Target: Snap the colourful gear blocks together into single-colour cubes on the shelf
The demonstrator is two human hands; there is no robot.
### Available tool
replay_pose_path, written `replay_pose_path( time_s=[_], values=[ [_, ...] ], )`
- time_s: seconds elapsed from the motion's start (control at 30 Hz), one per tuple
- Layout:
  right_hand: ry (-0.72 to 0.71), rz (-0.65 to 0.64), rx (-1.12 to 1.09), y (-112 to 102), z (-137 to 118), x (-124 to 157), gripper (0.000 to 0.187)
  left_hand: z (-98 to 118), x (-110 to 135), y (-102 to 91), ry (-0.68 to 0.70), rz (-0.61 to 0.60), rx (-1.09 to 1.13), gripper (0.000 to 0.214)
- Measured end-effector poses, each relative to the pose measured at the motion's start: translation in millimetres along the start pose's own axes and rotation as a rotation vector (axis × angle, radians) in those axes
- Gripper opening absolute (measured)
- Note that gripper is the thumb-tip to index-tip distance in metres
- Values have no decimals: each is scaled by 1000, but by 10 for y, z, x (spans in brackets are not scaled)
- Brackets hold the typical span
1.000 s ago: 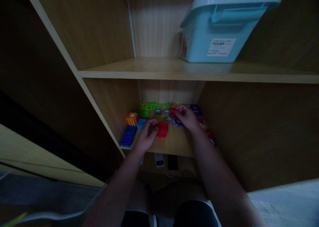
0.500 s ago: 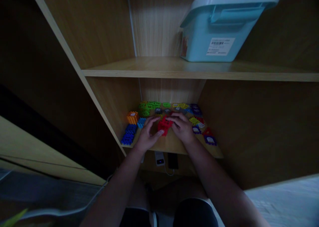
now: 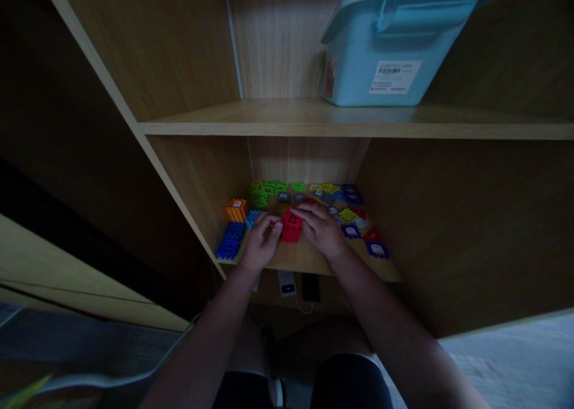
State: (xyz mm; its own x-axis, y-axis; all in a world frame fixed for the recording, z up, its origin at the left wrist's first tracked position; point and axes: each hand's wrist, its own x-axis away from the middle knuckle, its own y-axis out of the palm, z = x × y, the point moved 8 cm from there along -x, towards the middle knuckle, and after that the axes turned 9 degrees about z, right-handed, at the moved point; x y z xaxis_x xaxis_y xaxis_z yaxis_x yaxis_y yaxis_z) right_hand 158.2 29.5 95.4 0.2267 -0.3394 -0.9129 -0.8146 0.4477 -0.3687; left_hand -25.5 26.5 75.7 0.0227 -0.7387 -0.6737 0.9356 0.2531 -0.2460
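A stack of red plastic interlocking building tiles (image 3: 292, 227) is between my two hands, over the front part of the lower shelf. My left hand (image 3: 261, 240) is at its left side, thumb and fingers bent together against the edge. From the right, my right hand (image 3: 323, 228) grips the stack, its fingers over the top right corner. The stack's top face shows window-like openings. Left of my left hand stand blue tiles (image 3: 231, 240), an orange stack (image 3: 237, 210) and a light blue piece (image 3: 252, 219).
Green tiles (image 3: 269, 189), yellow tiles (image 3: 348, 216) and purple tiles (image 3: 377, 249) lie along the back and right. A light blue bin (image 3: 385, 50) stands on the upper shelf (image 3: 278, 113). Below are a white device with a cable (image 3: 287, 284) and a dark flat object (image 3: 311, 287).
The red stack has turned more upright and moved slightly left. My left thumb has shifted from its lower front to its left side. The view has tilted slightly.
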Motion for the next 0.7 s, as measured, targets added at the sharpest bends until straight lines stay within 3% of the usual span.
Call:
replay_pose_path(
  time_s=[0.23,0.53,0.7],
  values=[
    [-33,-50,-12,81,-42,7,65,-50,26,-11,-49,7,13,35],
    [9,10,-31,-86,-127,-51,55,-227,30,-68,-122,106,90,35],
    [12,-18,-58,-59,-106,-54,57,-242,27,-85,-138,137,113,36]
  ],
)
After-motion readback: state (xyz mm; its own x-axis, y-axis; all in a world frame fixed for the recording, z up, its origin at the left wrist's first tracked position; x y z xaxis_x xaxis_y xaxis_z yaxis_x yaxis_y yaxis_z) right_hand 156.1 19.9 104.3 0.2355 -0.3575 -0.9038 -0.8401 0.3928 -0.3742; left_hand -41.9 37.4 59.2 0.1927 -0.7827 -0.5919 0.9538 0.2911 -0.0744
